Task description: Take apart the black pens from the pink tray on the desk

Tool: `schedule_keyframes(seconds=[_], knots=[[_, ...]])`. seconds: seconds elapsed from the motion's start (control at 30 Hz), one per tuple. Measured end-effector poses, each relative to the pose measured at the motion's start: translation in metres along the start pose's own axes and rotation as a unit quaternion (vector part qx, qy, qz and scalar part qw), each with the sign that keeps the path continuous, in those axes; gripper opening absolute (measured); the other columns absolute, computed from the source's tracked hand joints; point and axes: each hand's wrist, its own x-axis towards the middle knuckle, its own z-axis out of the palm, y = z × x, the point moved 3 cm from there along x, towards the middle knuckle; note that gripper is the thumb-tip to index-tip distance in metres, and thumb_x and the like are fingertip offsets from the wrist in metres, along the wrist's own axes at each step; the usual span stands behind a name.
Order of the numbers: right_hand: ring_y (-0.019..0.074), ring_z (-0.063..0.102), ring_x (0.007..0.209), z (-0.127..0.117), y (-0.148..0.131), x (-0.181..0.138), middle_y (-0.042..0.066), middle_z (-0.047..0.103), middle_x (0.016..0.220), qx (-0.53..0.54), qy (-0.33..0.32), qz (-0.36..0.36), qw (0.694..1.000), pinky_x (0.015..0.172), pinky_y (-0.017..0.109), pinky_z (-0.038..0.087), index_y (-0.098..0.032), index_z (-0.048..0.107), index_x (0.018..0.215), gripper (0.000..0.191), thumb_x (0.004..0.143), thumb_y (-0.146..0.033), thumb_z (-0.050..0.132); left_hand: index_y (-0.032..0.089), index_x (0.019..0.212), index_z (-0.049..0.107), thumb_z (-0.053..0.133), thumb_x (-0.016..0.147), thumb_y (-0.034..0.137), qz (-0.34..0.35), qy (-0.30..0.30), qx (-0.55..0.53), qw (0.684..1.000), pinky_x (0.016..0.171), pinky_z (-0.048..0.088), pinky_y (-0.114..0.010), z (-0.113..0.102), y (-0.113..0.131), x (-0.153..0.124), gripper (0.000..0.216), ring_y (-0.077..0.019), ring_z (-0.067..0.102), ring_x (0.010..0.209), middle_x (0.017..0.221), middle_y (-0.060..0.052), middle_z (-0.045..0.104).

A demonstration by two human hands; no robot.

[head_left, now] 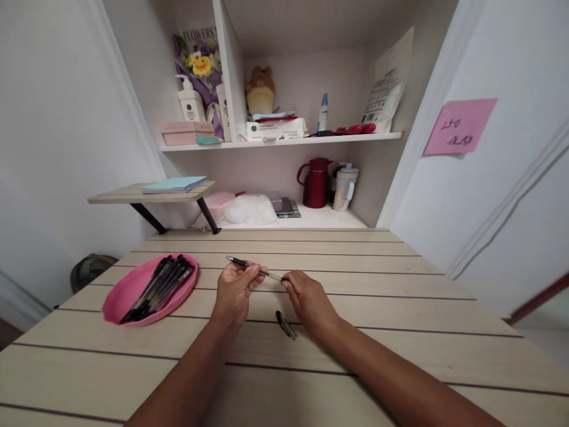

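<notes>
Firstly, left hand (235, 290): thumb and fingers pinching a pen toward its tip end.
Right hand (309, 296): fingers bunched, pinching the rear end of the same pen.
Pen (273, 276): held between both hands, raised over the desk; dark front section, clear barrel, uncapped tip pointing left and away from the person.
Pen cap (286, 325): black, with clip; lying on the desk between the forearms, near the right hand.
Desk (400, 311): pale boards, dark seams.
Dish (116, 299): pink, wavy-rimmed; at the left of the desk, well apart from the cap.
Dish contents: a bundle of dark pens (160, 287), laid slantwise.
Raised stand (120, 194): wood-toned top, black legs, beyond the dish; bearing blue-topped papers (175, 185).
Lower recess: white plastic bag (251, 209); red jug (315, 185); pale tumbler (345, 190), right of the jug.
Upper shelf (355, 139): pump bottle (191, 101) standing on a pink box (186, 133); plush toy (261, 89); blue-capped bottle (323, 112).
Right wall: pink note (461, 126), handwritten.
</notes>
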Motion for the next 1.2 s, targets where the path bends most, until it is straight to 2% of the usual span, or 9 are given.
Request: schedule_keyframes(seconds=[0.17,0.33,0.4,0.47,0.63,0.73,0.83,1.03,1.2], knots=[[0.0108,0.043,0.045,0.005,-0.004,0.002,-0.002,0.046,0.049,0.209,-0.027,0.082,0.974,0.048,0.023,0.033,-0.019,0.051,0.065,0.031,0.084,-0.038,0.035,0.013,0.078,0.054,0.069,0.059,0.011,-0.001,-0.035,-0.008,0.999,0.062,0.051,-0.021,0.002,0.004,-0.001,0.025,-0.0163,0.064,0.074,0.069,-0.002,0.064],[0.0054,0.03,0.032,0.016,-0.008,-0.003,-0.006,0.038,0.043,0.51,-0.113,0.275,0.807,0.034,0.019,0.022,-0.017,0.047,0.06,0.039,0.073,-0.053,0.046,0.013,0.085,0.056,0.069,0.059,0.011,-0.011,-0.06,-0.014,0.998,0.066,0.051,-0.024,0.002,0.006,-0.001,0.029,-0.018,0.064,0.077,0.075,-0.004,0.066],[0.0054,0.034,0.033,0.018,-0.009,-0.004,-0.006,0.041,0.044,0.551,-0.128,0.291,0.771,0.034,0.019,0.024,-0.015,0.05,0.062,0.041,0.069,-0.056,0.05,0.013,0.086,0.057,0.069,0.058,0.01,-0.011,-0.057,-0.018,0.998,0.067,0.051,-0.025,0.003,0.007,0.0,0.031,-0.0184,0.064,0.077,0.075,-0.005,0.066],[0.0075,0.042,0.036,0.018,-0.006,-0.002,-0.003,0.047,0.049,0.537,-0.123,0.275,0.788,0.036,0.02,0.03,-0.015,0.053,0.07,0.042,0.069,-0.057,0.048,0.014,0.085,0.056,0.07,0.058,0.01,-0.012,-0.045,-0.024,0.999,0.068,0.051,-0.025,0.002,0.007,0.0,0.031,-0.0186,0.064,0.077,0.075,-0.004,0.066],[0.0091,0.045,0.048,0.008,0.004,0.003,-0.004,0.051,0.058,0.327,-0.015,0.156,0.932,0.047,0.021,0.036,-0.019,0.055,0.079,0.025,0.066,-0.039,0.061,0.014,0.081,0.055,0.069,0.058,0.01,-0.013,-0.019,-0.028,0.999,0.067,0.051,-0.024,0.0,0.006,0.001,0.027,-0.0175,0.064,0.076,0.073,-0.003,0.066],[0.0108,0.046,0.055,0.0,-0.001,0.003,-0.002,0.052,0.058,0.207,0.034,0.081,0.974,0.053,0.022,0.035,-0.02,0.056,0.069,0.009,0.07,-0.029,0.057,0.014,0.081,0.055,0.068,0.059,0.01,-0.014,-0.024,-0.019,0.999,0.066,0.051,-0.024,0.0,0.006,0.001,0.026,-0.0178,0.064,0.077,0.073,-0.003,0.065],[0.011,0.048,0.053,0.001,-0.005,0.002,-0.001,0.052,0.056,0.228,0.009,0.08,0.97,0.052,0.023,0.036,-0.019,0.056,0.063,0.02,0.077,-0.031,0.048,0.014,0.083,0.056,0.068,0.059,0.01,-0.014,-0.036,-0.02,0.999,0.07,0.05,-0.027,0.001,0.007,0.0,0.028,-0.0191,0.063,0.08,0.075,-0.004,0.066],[0.0087,0.048,0.041,0.018,0.003,0.001,-0.001,0.053,0.056,0.415,-0.076,0.207,0.883,0.043,0.021,0.038,-0.015,0.055,0.07,0.035,0.075,-0.048,0.044,0.014,0.089,0.056,0.068,0.059,0.01,-0.017,-0.046,-0.023,0.999,0.077,0.049,-0.031,0.002,0.007,0.0,0.033,-0.0205,0.063,0.083,0.078,-0.006,0.066],[0.0085,0.046,0.045,0.016,0.011,0.002,-0.006,0.049,0.053,0.382,0.006,0.18,0.907,0.045,0.02,0.037,-0.019,0.053,0.074,0.022,0.062,-0.034,0.064,0.014,0.088,0.056,0.068,0.06,0.01,-0.012,-0.036,-0.027,0.999,0.078,0.048,-0.032,0.0,0.006,0.0,0.031,-0.0198,0.063,0.082,0.077,-0.005,0.066]])
